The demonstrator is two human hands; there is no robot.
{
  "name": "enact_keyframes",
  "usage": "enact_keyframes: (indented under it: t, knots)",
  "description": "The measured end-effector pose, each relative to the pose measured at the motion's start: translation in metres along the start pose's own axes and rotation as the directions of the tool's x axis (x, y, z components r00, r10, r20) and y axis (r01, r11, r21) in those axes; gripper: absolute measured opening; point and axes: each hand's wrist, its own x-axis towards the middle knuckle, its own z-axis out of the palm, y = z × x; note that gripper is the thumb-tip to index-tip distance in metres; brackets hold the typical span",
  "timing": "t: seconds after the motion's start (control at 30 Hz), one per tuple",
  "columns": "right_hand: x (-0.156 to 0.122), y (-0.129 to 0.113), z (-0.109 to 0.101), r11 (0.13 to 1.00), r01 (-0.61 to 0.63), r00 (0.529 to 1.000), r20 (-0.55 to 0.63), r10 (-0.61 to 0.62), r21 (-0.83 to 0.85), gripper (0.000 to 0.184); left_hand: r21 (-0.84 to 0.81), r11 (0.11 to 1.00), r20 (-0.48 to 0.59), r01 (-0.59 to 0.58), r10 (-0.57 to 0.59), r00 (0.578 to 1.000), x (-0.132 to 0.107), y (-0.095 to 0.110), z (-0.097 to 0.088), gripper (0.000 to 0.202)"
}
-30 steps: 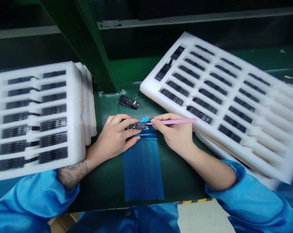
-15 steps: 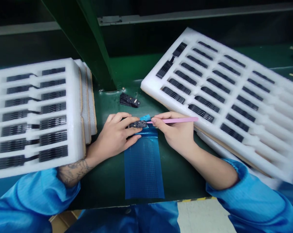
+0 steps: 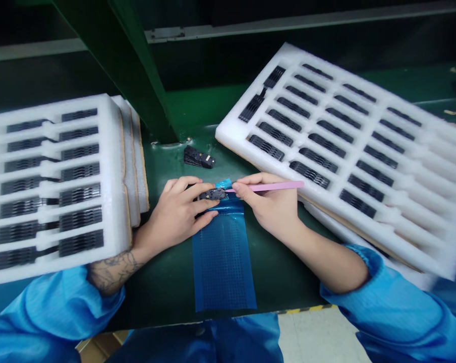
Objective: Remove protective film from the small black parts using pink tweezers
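- Overall, a green bench (image 3: 167,302) runs across the view, with a yellow-and-black hazard stripe (image 3: 305,309) along its near edge and a green post (image 3: 125,60) rising behind it.
- Left of the work area, a stack of white foam trays (image 3: 61,186) sits on the bench. Its top tray carries rows of black strips.
- Right of the work area, a single foam tray (image 3: 341,151) lies at an angle, with similar strips in its slots. A second foam layer shows beneath it.
- Centre: a blue mesh sheet (image 3: 224,257) lies flat on the bench, with a brighter blue tab (image 3: 224,183) at its far end.
- Beyond the sheet, a small pile of black parts (image 3: 198,157) rests near the post.
- Both forearms enter from the near side in blue sleeves (image 3: 54,307).
- The left hand (image 3: 175,217) lies above the sheet, its fingers (image 3: 192,187) closed on a black part (image 3: 213,194).
- That part sits at the sheet's far end, between both hands.
- The right hand (image 3: 269,206) grips pink tweezers (image 3: 266,187) in a narrow pinch, tips at the part's right end.
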Motion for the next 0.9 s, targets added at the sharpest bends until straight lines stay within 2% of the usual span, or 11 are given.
enact_keyframes:
  t: [0.17, 0.9]
  knots:
    - [-0.0005, -0.0007, 0.0002, 1.0, 0.023, 1.0, 0.001, -0.023, -0.014, 0.015, 0.009, 1.0, -0.002, -0.006, 0.006, 1.0, 0.0, -0.0004, 0.0, 0.021]
    - [-0.0005, -0.0011, 0.0004, 1.0, -0.015, 1.0, -0.01, 0.015, 0.023, 0.014, -0.007, 1.0, 0.002, 0.004, -0.004, 1.0, -0.0012, -0.0004, -0.0004, 0.022]
